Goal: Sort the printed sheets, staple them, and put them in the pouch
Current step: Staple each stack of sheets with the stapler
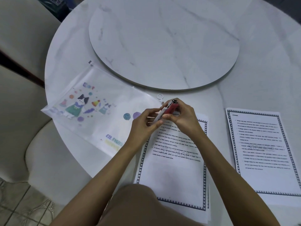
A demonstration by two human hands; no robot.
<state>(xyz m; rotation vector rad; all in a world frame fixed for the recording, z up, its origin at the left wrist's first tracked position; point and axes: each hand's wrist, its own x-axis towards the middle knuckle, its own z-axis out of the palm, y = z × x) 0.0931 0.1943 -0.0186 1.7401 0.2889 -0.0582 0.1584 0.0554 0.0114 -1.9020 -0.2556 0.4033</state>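
Note:
Both hands hold a small red stapler [169, 109] just above the top left corner of a stack of printed sheets [175, 170] with a dark patterned border. My right hand [184, 116] grips the stapler's red body from the right. My left hand [145, 123] pinches its lower, pale end from the left. A second stack of bordered printed sheets [263, 152] lies flat to the right. A clear zip pouch [91, 108] printed with cartoon cats lies to the left, its white ring pull [160, 96] near the stapler.
The round white marble table [260, 88] carries a raised turntable [162, 46] at its middle. Cream chairs [19, 98] stand at the left over a tiled floor. My knee [140, 206] shows below the table's near edge.

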